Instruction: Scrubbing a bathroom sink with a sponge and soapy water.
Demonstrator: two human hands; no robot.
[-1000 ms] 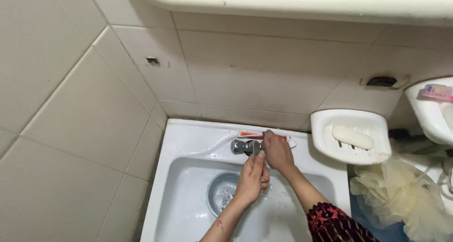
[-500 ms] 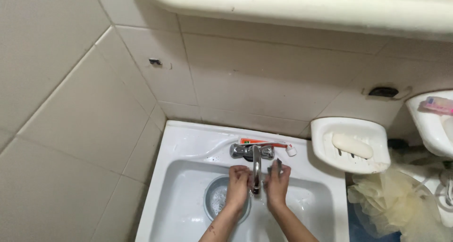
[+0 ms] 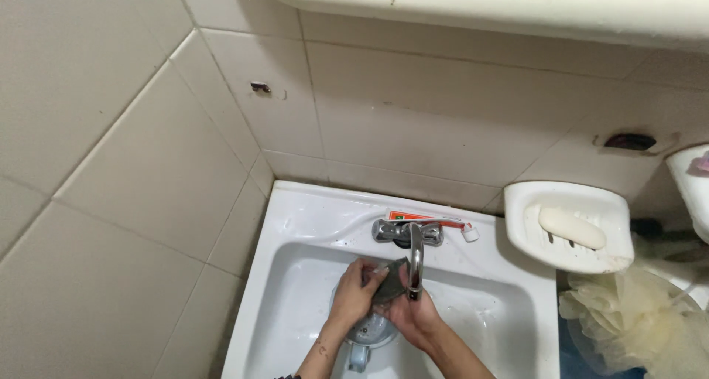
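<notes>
Left hand point(image 3: 357, 289): reaches in from the lower left, fingers curled onto the near-left end of a dark grey pad point(image 3: 390, 281); closed on it.
Right hand point(image 3: 414, 314): lies palm up beneath the pad, fingers cupped round its lower right side; closed on it.
Dark grey pad: small, flat and roughly oblong, pinched between the two hands over the basin; what it is made of cannot be told.
Long axis of the pad: runs slantwise, from the left hand's fingertips up and to the right, its far end pointing toward the spout.
Tap point(image 3: 410, 240): chrome, its body just beyond the hands on the back ledge; its spout comes down toward them and ends touching or just above the pad's right end.
Sink point(image 3: 295, 224): white and rectangular, enclosing both hands.
Grey round bowl point(image 3: 367, 333): sits in the basin directly under the left wrist, mostly covered by the hands.
Toothpaste tube point(image 3: 428, 219): lies flat behind the tap, beyond the hands, long axis left to right, white cap at the right end.
Soap dish point(image 3: 569, 255): white, up and to the right of the right hand, well apart, holding a pale soap bar point(image 3: 572, 227).
Mesh sponge point(image 3: 635, 312): cream, bunched, far to the right of the right hand.
Tiled wall point(image 3: 133, 165): beige, to the left of and beyond the hands.
</notes>
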